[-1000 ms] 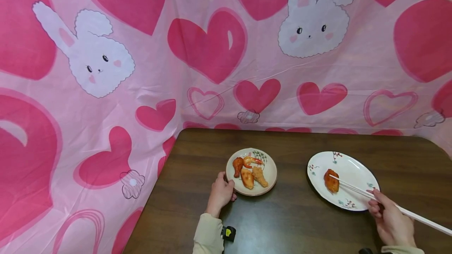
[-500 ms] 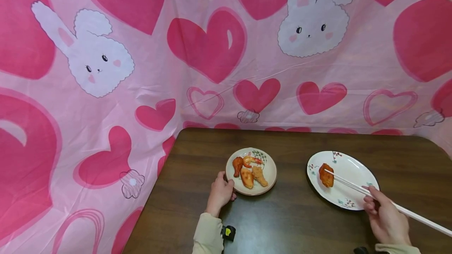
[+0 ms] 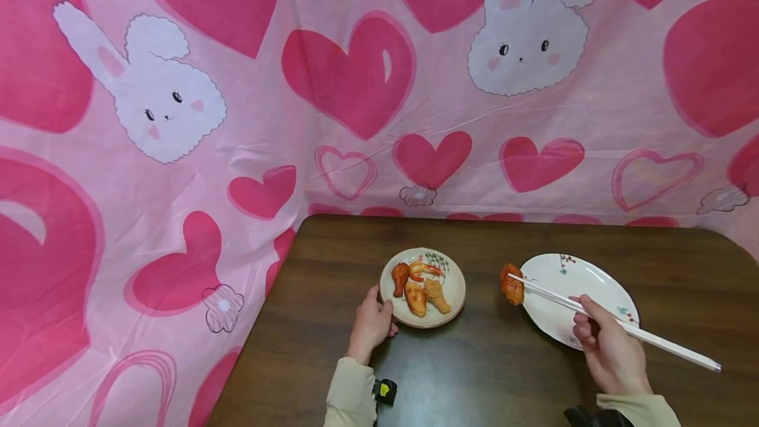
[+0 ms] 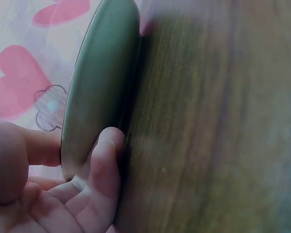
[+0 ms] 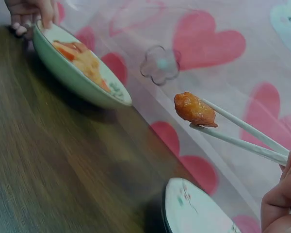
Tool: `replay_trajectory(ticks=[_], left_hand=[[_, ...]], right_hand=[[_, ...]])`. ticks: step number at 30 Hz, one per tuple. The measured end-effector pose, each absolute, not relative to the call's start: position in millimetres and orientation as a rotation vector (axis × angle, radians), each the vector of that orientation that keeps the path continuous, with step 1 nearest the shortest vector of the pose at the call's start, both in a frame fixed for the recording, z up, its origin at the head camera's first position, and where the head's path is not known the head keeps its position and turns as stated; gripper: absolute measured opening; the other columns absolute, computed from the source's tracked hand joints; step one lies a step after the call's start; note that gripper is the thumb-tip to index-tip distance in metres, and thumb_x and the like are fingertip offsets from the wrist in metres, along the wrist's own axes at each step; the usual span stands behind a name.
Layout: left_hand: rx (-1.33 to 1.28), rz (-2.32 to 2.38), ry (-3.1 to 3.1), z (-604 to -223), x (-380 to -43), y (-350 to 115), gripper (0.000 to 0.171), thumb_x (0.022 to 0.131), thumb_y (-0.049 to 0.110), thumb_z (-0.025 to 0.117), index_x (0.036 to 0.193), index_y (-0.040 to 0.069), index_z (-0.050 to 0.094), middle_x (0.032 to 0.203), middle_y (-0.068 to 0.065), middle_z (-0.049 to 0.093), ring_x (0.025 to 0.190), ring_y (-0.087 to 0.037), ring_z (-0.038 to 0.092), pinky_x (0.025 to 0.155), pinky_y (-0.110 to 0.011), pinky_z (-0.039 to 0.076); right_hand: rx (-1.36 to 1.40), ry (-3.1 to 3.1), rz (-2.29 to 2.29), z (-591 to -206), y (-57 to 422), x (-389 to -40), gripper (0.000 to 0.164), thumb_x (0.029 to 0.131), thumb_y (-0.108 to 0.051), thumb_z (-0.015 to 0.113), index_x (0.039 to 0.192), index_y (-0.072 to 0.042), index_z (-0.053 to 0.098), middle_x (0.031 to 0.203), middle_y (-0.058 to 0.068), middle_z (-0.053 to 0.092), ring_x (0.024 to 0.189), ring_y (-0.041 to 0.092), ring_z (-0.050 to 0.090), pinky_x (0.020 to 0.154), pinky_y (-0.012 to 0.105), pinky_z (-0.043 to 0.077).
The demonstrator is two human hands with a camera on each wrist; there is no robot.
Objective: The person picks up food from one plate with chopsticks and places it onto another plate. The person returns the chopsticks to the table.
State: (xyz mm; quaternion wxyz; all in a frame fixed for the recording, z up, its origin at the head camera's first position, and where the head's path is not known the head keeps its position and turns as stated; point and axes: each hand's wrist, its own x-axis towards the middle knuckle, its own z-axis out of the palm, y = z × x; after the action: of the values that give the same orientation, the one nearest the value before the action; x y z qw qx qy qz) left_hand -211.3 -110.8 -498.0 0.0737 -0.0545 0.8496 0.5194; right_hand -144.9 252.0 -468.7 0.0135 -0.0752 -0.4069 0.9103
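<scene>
My left hand (image 3: 372, 323) grips the near-left rim of a small round plate (image 3: 409, 316), thumb on the rim and fingers below it, as the left wrist view also shows. On that plate lie a drumstick (image 3: 400, 278), a shrimp (image 3: 424, 269) and two other browned pieces of food. My right hand (image 3: 613, 348) holds a pair of white chopsticks (image 3: 658, 340). Pinched between their tips is a reddish-brown chicken wing (image 3: 512, 284), held in the air just past the left edge of the oval plate (image 3: 599, 282). The right wrist view shows the wing (image 5: 195, 109) off the table.
The brown wooden table (image 3: 474, 374) carries both plates, with a strip of tabletop between them. Behind and to the left hangs a pink cloth (image 3: 267, 117) printed with hearts and rabbits, close to the table's edges.
The chicken wing has been lifted off the oval plate with the chopsticks and moved left past its edge. My right hand has moved left too. The left hand and round plate stay put.
</scene>
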Motion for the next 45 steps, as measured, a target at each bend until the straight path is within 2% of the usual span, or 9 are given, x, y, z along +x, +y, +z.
replay_trajectory(ticks=[2, 7, 15, 23, 25, 29, 34, 36, 45], left_hand=[[-0.161, 1.559, 2.555, -498, -211, -111, 0.054, 0.098, 0.013, 0.047, 0.146, -0.005, 0.029, 0.063, -0.007, 0.062, 0.046, -0.013, 0.058, 0.048, -0.029, 0.051], [-0.158, 1.553, 2.566, -498, -211, -112, 0.056, 0.099, 0.014, 0.047, 0.147, -0.006, 0.027, 0.061, -0.006, 0.061, 0.045, -0.013, 0.058, 0.048, -0.029, 0.05], [-0.151, 1.558, 2.56, -498, -212, -113, 0.054, 0.1, 0.015, 0.046, 0.146, -0.007, 0.028, 0.063, -0.007, 0.063, 0.047, -0.013, 0.058, 0.048, -0.028, 0.051], [-0.153, 1.553, 2.55, -498, -211, -112, 0.055, 0.1, 0.016, 0.047, 0.147, -0.007, 0.028, 0.061, -0.005, 0.062, 0.046, -0.013, 0.058, 0.049, -0.028, 0.051], [-0.155, 1.551, 2.55, -499, -211, -112, 0.054, 0.1, 0.016, 0.047, 0.146, -0.006, 0.029, 0.061, -0.005, 0.062, 0.046, -0.013, 0.058, 0.049, -0.028, 0.05], [-0.161, 1.546, 2.543, -500, -211, -111, 0.054, 0.1, 0.016, 0.046, 0.146, -0.006, 0.029, 0.061, -0.004, 0.061, 0.047, -0.013, 0.058, 0.049, -0.028, 0.05], [-0.154, 1.549, 2.544, -498, -211, -112, 0.055, 0.1, 0.017, 0.046, 0.146, -0.006, 0.029, 0.061, -0.005, 0.062, 0.047, -0.013, 0.058, 0.05, -0.028, 0.05], [-0.151, 1.548, 2.547, -497, -210, -112, 0.055, 0.1, 0.017, 0.046, 0.146, -0.007, 0.029, 0.06, -0.005, 0.062, 0.047, -0.013, 0.058, 0.05, -0.028, 0.05], [-0.162, 1.544, 2.548, -495, -210, -111, 0.055, 0.1, 0.016, 0.046, 0.146, -0.007, 0.028, 0.06, -0.005, 0.062, 0.047, -0.014, 0.059, 0.05, -0.028, 0.05]], right_hand=[[-0.258, -1.336, 2.779, -464, 241, -148, 0.034, 0.102, -0.015, 0.044, 0.086, -0.012, 0.073, 0.063, -0.005, 0.063, 0.049, 0.002, 0.049, 0.046, 0.017, 0.021], [-0.358, -1.468, 2.626, -455, 214, -155, 0.027, 0.097, -0.017, 0.054, 0.081, -0.015, 0.075, 0.06, -0.006, 0.063, 0.047, 0.001, 0.05, 0.045, 0.013, 0.039], [-0.444, -1.71, 2.469, -451, 186, -168, 0.022, 0.096, -0.024, 0.059, 0.078, -0.02, 0.07, 0.06, -0.008, 0.059, 0.049, 0.002, 0.048, 0.049, 0.014, 0.041], [-0.493, -1.934, 2.299, -453, 167, -179, 0.018, 0.093, -0.031, 0.061, 0.084, -0.02, 0.072, 0.062, -0.007, 0.06, 0.051, 0.005, 0.051, 0.054, 0.017, 0.048], [-0.541, -2.018, 2.22, -453, 163, -182, 0.021, 0.092, -0.035, 0.062, 0.087, -0.018, 0.072, 0.061, -0.007, 0.059, 0.052, 0.006, 0.053, 0.057, 0.018, 0.047], [-0.589, -2.275, 1.983, -450, 154, -185, 0.037, 0.091, -0.045, 0.061, 0.098, -0.01, 0.071, 0.06, -0.009, 0.059, 0.054, 0.007, 0.056, 0.063, 0.022, 0.04], [-0.358, -2.541, 1.584, -445, 142, -189, 0.043, 0.094, -0.043, 0.057, 0.088, -0.003, 0.07, 0.061, -0.002, 0.059, 0.055, 0.012, 0.056, 0.053, 0.026, 0.037], [-0.266, -2.598, 1.468, -443, 138, -191, 0.043, 0.094, -0.043, 0.056, 0.079, -0.004, 0.067, 0.061, 0.001, 0.058, 0.056, 0.014, 0.054, 0.049, 0.026, 0.038], [-0.067, -2.706, 1.302, -440, 128, -199, 0.039, 0.096, -0.041, 0.055, 0.071, -0.012, 0.064, 0.06, 0.001, 0.056, 0.055, 0.013, 0.047, 0.045, 0.025, 0.037]])
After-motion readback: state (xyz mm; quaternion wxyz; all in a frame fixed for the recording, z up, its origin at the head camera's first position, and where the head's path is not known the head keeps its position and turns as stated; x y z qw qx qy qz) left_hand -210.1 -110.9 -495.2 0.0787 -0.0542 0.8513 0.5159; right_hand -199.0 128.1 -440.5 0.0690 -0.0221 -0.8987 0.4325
